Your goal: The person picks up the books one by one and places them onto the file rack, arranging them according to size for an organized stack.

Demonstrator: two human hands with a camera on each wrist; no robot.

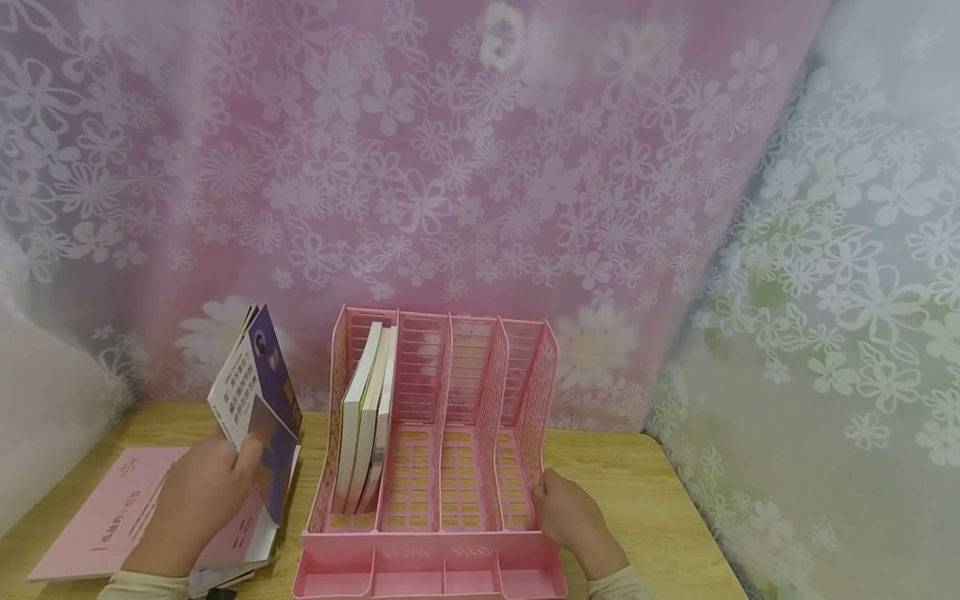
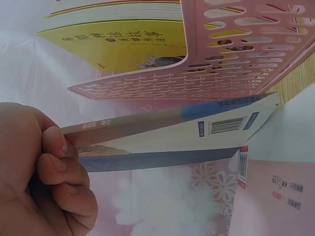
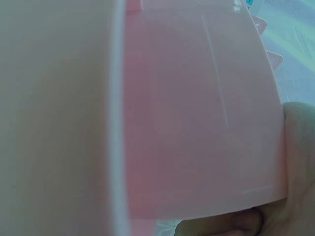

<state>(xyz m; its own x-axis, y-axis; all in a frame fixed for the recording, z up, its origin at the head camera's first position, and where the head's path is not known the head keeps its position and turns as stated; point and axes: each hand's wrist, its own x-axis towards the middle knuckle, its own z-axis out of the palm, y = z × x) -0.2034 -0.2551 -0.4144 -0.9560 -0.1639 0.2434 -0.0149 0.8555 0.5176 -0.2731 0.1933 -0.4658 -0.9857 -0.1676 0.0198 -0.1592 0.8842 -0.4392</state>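
Note:
My left hand [image 1: 198, 500] holds books upright over the table's left side, with a purple cover [image 1: 281, 408] facing right and a white one with dark print beside it. In the left wrist view, the fingers curl at one end of these books [image 2: 167, 140], and a barcode shows on one back cover. Right of them stands a pink desk organizer [image 1: 435, 546] with upright slots and shallow front trays. Its leftmost slot holds several leaning books [image 1: 367, 425], the outer one with a yellow cover [image 2: 118, 46]. My right hand [image 1: 573, 517] grips the organizer's right side wall near the front.
A pink-covered book [image 1: 112, 508] lies flat at the left of the wooden table [image 1: 630, 500], with more books [image 1: 262, 537] by it under my left hand. Behind the table hangs a pink flowered curtain [image 1: 465, 167], and a pale flowered one [image 1: 840, 375] is on the right.

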